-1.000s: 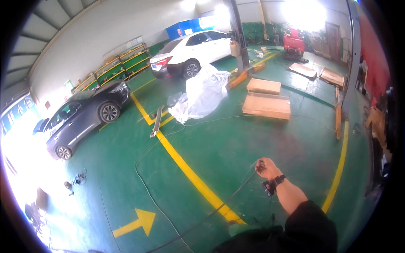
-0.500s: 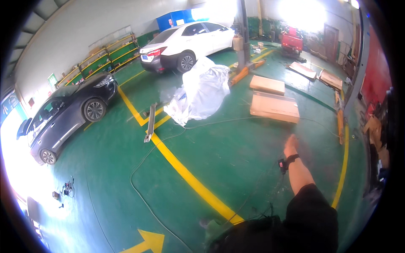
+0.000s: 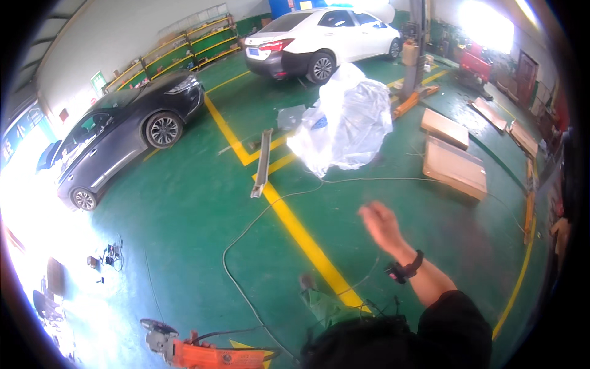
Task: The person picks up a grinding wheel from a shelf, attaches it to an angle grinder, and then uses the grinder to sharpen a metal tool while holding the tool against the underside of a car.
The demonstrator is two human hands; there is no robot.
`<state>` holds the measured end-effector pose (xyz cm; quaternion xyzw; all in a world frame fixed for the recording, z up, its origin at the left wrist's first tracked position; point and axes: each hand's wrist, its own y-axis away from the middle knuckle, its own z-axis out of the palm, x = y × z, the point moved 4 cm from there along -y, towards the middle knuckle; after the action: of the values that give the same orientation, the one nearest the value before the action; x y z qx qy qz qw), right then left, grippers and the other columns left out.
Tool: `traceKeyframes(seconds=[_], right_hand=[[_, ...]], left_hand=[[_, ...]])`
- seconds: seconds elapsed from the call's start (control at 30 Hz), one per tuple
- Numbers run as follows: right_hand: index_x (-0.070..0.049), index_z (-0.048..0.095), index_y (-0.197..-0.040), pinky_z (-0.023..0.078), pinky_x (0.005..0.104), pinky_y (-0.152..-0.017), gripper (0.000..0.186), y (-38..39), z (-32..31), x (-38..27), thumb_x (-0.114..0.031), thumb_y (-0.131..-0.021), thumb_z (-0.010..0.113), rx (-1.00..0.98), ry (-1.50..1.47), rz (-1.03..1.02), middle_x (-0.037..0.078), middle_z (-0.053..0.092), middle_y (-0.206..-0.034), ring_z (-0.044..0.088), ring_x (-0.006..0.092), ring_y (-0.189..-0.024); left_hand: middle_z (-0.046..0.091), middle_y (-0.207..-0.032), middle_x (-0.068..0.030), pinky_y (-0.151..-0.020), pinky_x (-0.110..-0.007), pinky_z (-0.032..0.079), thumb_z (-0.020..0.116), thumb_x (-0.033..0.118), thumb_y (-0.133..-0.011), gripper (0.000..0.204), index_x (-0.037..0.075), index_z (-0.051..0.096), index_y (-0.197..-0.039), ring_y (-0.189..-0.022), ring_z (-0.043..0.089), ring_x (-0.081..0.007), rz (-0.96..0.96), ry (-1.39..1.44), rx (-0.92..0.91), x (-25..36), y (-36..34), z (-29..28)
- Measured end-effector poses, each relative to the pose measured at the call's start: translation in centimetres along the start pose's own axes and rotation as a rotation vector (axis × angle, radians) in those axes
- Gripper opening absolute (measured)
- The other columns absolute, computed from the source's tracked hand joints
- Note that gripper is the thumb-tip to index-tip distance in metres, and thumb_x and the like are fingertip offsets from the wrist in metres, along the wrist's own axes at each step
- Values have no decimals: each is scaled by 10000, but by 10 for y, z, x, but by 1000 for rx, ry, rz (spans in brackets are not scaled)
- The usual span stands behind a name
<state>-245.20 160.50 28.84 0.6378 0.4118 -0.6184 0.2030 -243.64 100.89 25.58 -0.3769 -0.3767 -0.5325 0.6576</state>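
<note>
My right hand point(image 3: 382, 227) is raised over the green floor, palm side partly turned away, with a dark strap and small device point(image 3: 402, 269) on its wrist. Its fingers are somewhat blurred, loosely stretched, and nothing shows in them. At the lower left edge an orange angle grinder point(image 3: 212, 355) has come up, its grey head and dark disc point(image 3: 153, 326) pointing left. A dark cord point(image 3: 233, 332) runs beside it. My left hand is outside the picture, so what holds the grinder is hidden.
A long cable point(image 3: 230, 270) snakes across the floor. A metal bar point(image 3: 263, 163) lies ahead, near a heap under clear plastic sheeting point(image 3: 347, 126). Flat cardboard boxes point(image 3: 455, 166) lie to the right. A dark car point(image 3: 123, 135) and a white car point(image 3: 326, 40) stand beyond; a lift post point(image 3: 416, 55) rises behind.
The view has swung, so the scene sits farther right. My right hand has moved inward to the left. The orange angle grinder has come into view at the lower left.
</note>
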Motion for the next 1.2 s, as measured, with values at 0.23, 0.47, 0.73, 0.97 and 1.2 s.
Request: traceKeyframes(seconds=[0.23, 0.47, 0.73, 0.97, 1.2], right_hand=[[-55, 628, -987, 515, 435, -640, 173, -77, 295, -60, -225, -972, 603, -645, 88, -555, 155, 646, -850, 632, 378, -752], [-56, 646, -1139, 519, 472, -731, 255, -159, 474, -74, -237, -974, 576, -1155, 54, -353, 183, 658, -912, 646, 390, -841], [-52, 658, -1150, 523, 432, -745, 282, -293, 632, -41, -231, -934, 632, -1256, 1, -506, 169, 658, -936, 641, 374, -836], [-35, 535, -1344, 476, 358, -965, 518, -509, 712, -41, -391, -978, 624, -922, -257, -52, 123, 627, -1239, 600, 228, -1152], [-40, 283, -1531, 405, 360, -1053, 759, -694, 860, -20, -525, -999, 523, -933, -773, 124, 135, 467, -1424, 475, 225, -1305]], left_hand=[[630, -1169, -182, -867, -495, 560, 599, 480, -771, 743, 2, 514, -1334, -1023, 640, -359, -131, 78, 53, -15, -199, 120], [639, -1054, -225, -776, -542, 583, 653, 213, -501, 743, -13, 588, -1206, -920, 652, -444, -254, 280, 120, -40, -374, 152], [626, -1074, -200, -879, -503, 550, 587, 161, -425, 808, -27, 571, -1211, -952, 634, -417, -168, 197, -36, -80, -606, 149], [641, -1065, -184, -912, -456, 526, 677, 76, -374, 879, -26, 564, -1241, -1005, 626, -365, -584, 279, -189, -108, -820, 207], [650, -1088, -206, -879, -447, 525, 715, 105, -398, 872, -30, 564, -1246, -985, 634, -367, -704, 281, -498, -158, -1005, 261]])
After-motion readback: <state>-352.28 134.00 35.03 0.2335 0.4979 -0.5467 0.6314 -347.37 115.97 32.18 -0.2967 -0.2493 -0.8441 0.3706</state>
